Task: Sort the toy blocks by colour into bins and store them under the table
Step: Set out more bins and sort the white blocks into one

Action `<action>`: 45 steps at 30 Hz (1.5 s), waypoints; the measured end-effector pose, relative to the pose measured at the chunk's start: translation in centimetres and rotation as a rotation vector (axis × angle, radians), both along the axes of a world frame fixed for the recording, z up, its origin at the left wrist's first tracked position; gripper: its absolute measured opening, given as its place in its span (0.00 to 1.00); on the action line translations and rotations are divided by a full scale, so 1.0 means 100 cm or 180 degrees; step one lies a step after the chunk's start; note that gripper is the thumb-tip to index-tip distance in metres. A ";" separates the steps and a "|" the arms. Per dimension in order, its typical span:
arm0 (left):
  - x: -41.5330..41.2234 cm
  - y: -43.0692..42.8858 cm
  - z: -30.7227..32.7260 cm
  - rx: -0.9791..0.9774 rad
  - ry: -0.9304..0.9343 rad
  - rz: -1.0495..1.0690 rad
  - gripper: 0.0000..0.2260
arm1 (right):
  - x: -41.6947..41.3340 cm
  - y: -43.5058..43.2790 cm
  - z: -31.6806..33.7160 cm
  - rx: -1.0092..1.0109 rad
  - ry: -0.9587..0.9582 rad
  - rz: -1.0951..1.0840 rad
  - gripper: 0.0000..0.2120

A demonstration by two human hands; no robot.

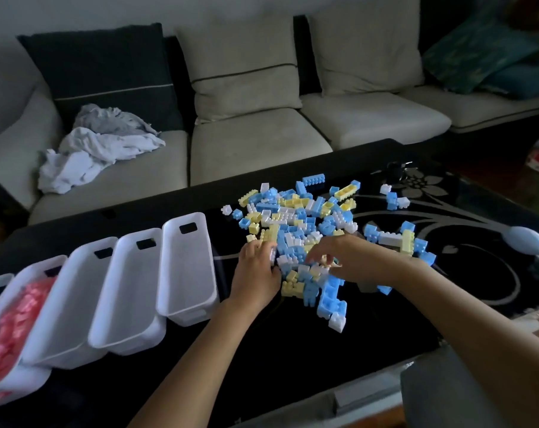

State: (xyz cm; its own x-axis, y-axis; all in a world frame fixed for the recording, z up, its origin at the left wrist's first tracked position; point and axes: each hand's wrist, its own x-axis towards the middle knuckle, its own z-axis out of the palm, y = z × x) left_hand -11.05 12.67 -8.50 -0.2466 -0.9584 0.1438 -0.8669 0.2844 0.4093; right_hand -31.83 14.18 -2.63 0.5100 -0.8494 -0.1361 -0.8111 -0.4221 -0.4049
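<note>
We record: mixed blocks (296,223) heaped on bench (292,350); left hand (255,273) and right hand (351,257) among them, grip we cannot tell; white bins (184,267) beside, one holding pink blocks (14,319).

On the desk (292,350), right of centre, a heap of toy blocks (299,217); farther right, two smaller clusters, the far cluster (394,197) behind the near cluster (398,239). Left of the heap, side by side along the desk's left half, a row of bins (129,291), with the end bin (186,267) just beside the heap. In the filled bin (21,384) toward the row's left end, more blocks (11,329). At the heap's near-left edge, the left hand (255,270); on its near part, the right hand (348,257). Behind the desk, a sofa (255,140), with crumpled cloths (98,146) on its left seat.
</note>
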 end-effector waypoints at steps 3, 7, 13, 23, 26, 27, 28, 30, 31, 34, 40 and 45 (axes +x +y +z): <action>0.001 -0.001 -0.008 -0.0472 -0.0114 0.0129 0.15 | -0.001 0.000 0.002 0.0101 -0.0024 0.0052 0.20; 0.003 0.000 -0.013 -0.0511 -0.0230 0.0361 0.18 | -0.006 0.005 -0.001 0.0139 -0.0077 0.0093 0.18; 0.002 0.004 -0.012 -0.0412 -0.0055 0.0356 0.23 | -0.003 0.008 -0.015 -0.0244 0.0157 0.0022 0.24; 0.003 0.009 -0.011 -0.0731 0.0070 0.0236 0.10 | 0.000 0.005 -0.023 -0.0368 -0.0109 -0.0047 0.14; 0.004 0.007 -0.012 -0.0697 0.0100 0.0193 0.10 | 0.000 0.003 -0.024 -0.0364 -0.0161 0.0003 0.10; 0.004 0.007 -0.011 -0.0687 0.0113 0.0177 0.10 | 0.000 0.002 -0.024 -0.0371 -0.0178 0.0008 0.09; 0.005 0.008 -0.009 -0.0693 0.0130 0.0184 0.10 | 0.000 0.001 -0.025 -0.0401 -0.0198 -0.0007 0.07; 0.004 0.010 -0.004 -0.0747 0.0207 0.0265 0.11 | -0.001 -0.001 -0.026 -0.0496 -0.0293 -0.0104 0.05; 0.003 0.011 0.001 -0.0803 0.0266 0.0310 0.12 | -0.002 -0.001 -0.026 -0.0567 -0.0372 -0.0176 0.05; 0.001 0.011 0.016 -0.0932 0.0404 0.0348 0.15 | -0.002 -0.003 -0.027 -0.0648 -0.0607 -0.0370 0.04; 0.001 0.017 0.047 -0.0558 0.0991 0.0407 0.16 | -0.007 0.011 -0.011 0.0089 -0.0825 -0.0276 0.09; 0.003 0.021 0.071 0.0491 0.2294 0.0581 0.12 | 0.004 0.020 -0.011 -0.0064 -0.0265 -0.0121 0.11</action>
